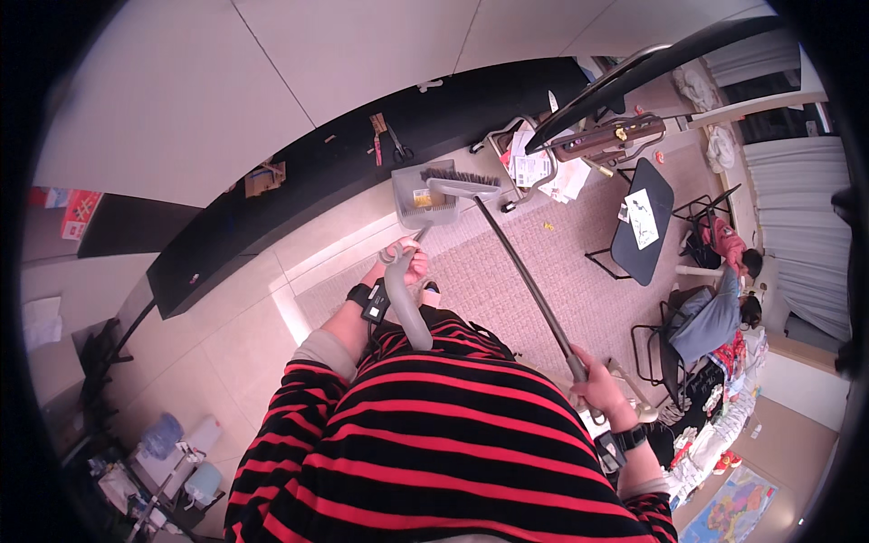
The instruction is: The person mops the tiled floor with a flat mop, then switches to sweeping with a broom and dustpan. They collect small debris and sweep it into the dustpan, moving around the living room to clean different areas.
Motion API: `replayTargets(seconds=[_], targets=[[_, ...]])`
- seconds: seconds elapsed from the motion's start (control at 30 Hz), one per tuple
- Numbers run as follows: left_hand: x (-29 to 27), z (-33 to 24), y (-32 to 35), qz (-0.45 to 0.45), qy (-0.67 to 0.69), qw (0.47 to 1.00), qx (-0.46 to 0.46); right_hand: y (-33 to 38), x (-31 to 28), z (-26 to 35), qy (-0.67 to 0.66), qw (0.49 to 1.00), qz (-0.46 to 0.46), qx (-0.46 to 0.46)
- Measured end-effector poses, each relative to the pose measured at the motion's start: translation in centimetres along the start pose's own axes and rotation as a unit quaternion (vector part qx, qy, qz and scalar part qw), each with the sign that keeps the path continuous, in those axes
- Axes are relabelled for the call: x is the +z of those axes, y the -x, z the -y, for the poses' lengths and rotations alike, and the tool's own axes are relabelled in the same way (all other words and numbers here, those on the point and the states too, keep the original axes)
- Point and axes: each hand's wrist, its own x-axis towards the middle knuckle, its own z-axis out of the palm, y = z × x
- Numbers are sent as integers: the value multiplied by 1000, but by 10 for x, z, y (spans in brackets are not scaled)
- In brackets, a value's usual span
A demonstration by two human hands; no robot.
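Observation:
My left hand (pixel 412 259) is closed round the grey handle (pixel 407 308) of a dustpan, its curved end reaching back towards my striped top. The grey dustpan (pixel 401 193) is ahead of that hand, beside the long black ledge; a yellowish patch shows inside it. My right hand (pixel 599 387) grips the dark pole (pixel 525 271) of a broom. The broom head (pixel 463 185), grey with dark bristles, is over the dustpan's right side. Whether its bristles touch the pan I cannot tell.
On the black ledge (pixel 308 163) lie scissors (pixel 398 145) and a cardboard piece (pixel 265 178). Papers (pixel 561 176) lie near metal-framed furniture. A dark folding table (pixel 625 244) stands on the carpet (pixel 579 249); two people (pixel 724 240) are beyond it at right, near black chairs (pixel 665 362).

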Motion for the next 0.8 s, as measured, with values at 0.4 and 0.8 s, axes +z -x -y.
replayTargets(seconds=[0.4, 0.8], targets=[[-50, 20, 66, -9, 36, 999, 32, -78, -21, 35, 158, 977, -39, -135], [-69, 30, 110, -35, 71, 993, 88, -164, -21, 39, 353, 919, -99, -144]])
